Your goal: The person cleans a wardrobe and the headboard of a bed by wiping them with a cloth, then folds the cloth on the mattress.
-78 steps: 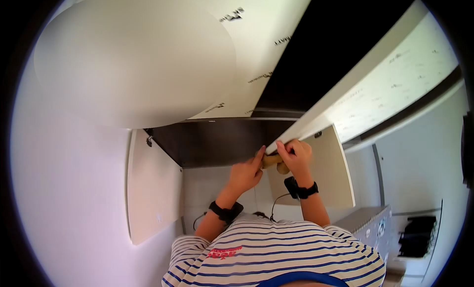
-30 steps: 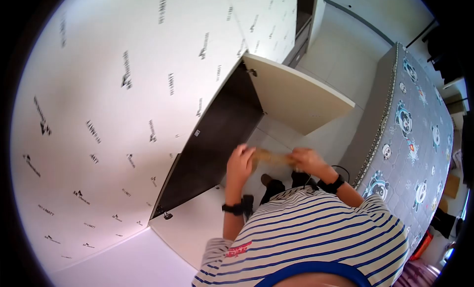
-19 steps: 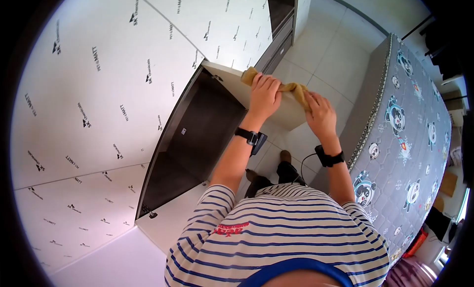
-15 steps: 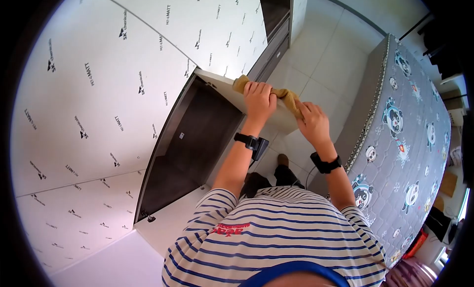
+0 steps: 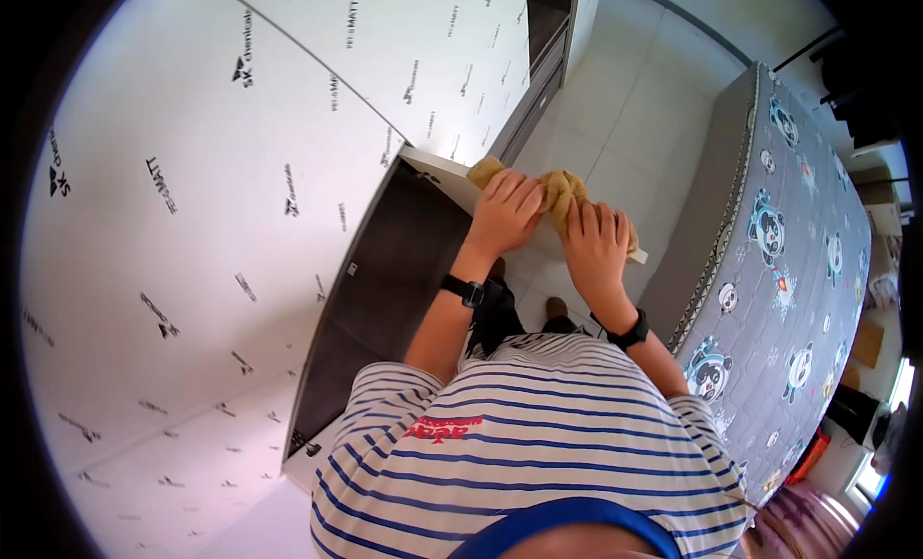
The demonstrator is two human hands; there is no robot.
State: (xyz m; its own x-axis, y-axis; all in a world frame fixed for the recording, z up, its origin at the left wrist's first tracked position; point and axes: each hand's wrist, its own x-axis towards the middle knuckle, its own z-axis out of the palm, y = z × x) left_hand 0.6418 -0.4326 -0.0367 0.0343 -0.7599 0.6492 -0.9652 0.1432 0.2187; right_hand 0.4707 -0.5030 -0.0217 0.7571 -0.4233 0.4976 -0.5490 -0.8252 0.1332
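Note:
A mustard-yellow cloth [image 5: 562, 189] lies bunched along the top edge of an open white cabinet door [image 5: 437, 168]. My left hand [image 5: 506, 213] has its fingers curled over the cloth near the hinge side, and a bit of fabric pokes out past the knuckles. Farther out along the same edge, my right hand [image 5: 598, 240] presses on the cloth with fingers folded over it. The pale corner of the door shows just beyond the right hand. Both palms and the cloth beneath them are hidden.
To the left are white cabinet fronts [image 5: 240, 126] printed with lettering, around a dark open compartment [image 5: 394, 256]. A bed with a grey panda-patterned mattress [image 5: 769, 271] stands on the right. Pale floor tiles [image 5: 615, 98] run between them.
The cloth has gone from stretched between my hands to more bunched. Both hands sit slightly lower and farther right in the view. The camera view has shifted a little.

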